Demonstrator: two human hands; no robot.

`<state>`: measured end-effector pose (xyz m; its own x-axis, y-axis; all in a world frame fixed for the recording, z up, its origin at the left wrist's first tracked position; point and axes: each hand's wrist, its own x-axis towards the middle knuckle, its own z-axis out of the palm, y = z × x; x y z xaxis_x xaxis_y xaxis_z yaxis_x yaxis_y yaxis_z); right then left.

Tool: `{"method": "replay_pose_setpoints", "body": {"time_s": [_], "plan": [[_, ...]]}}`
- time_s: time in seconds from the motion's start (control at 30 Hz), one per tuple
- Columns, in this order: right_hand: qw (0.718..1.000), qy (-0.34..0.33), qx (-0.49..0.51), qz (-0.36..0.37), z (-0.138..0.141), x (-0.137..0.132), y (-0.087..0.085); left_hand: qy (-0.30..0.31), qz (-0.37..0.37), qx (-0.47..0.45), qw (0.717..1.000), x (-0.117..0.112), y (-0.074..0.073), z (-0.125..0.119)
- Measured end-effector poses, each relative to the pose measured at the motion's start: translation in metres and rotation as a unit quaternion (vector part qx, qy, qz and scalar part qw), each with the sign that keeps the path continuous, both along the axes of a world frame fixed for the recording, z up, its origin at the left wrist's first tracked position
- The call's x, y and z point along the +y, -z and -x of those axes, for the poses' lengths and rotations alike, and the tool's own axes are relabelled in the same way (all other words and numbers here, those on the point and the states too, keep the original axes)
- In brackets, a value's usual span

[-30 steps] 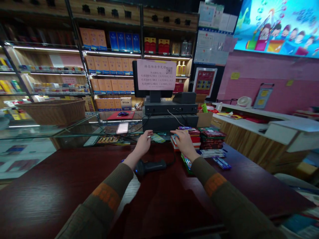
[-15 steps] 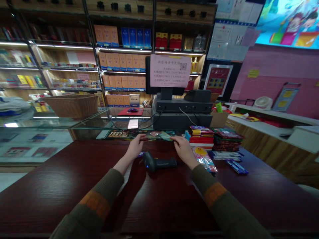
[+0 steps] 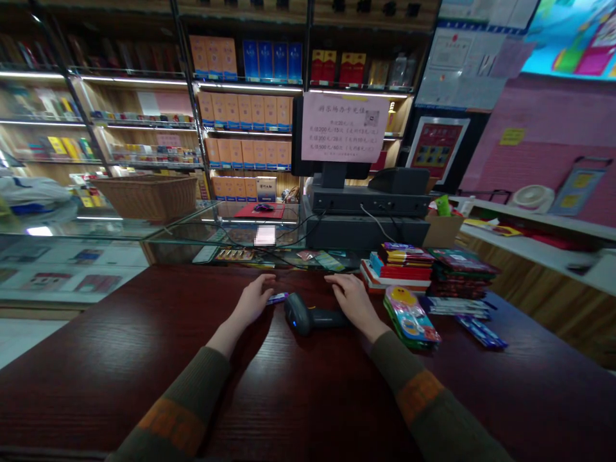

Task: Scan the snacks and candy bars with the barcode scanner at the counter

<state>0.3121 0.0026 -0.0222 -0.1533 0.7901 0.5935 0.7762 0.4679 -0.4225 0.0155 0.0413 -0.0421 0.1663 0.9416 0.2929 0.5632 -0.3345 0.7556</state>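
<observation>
My left grip (image 3: 253, 300) and right grip (image 3: 353, 301) lie spread, pinching nothing, either side of the barcode scanner (image 3: 302, 314), unheld on the bench (image 3: 96, 372).

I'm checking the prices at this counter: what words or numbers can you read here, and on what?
Pale pink paper sign: "游乐场办卡充值", as best I can read it.
Same sign, lower lines: "200", "300", "500"; the rest is too blurred.
Orange boxes: labels too small to read.
Yellow note: too blurred to read.
</observation>
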Motion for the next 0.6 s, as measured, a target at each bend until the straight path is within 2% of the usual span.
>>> {"method": "replay_pose_setpoints", "body": {"time_s": [0.17, 0.4, 0.6], "plan": [[1.0, -0.011, -0.018, 0.014, 0.007, -0.001, 0.003, -0.013, -0.007, 0.073, 0.997, -0.003, 0.006, 0.007], [0.997, -0.036, -0.048, 0.042, 0.021, 0.0, 0.005, 0.004, -0.034, 0.196, 0.98, -0.012, 0.0, 0.011], [0.993, -0.063, -0.077, 0.065, 0.032, -0.002, 0.005, 0.007, -0.023, 0.208, 0.978, -0.016, 0.0, 0.009]]}}
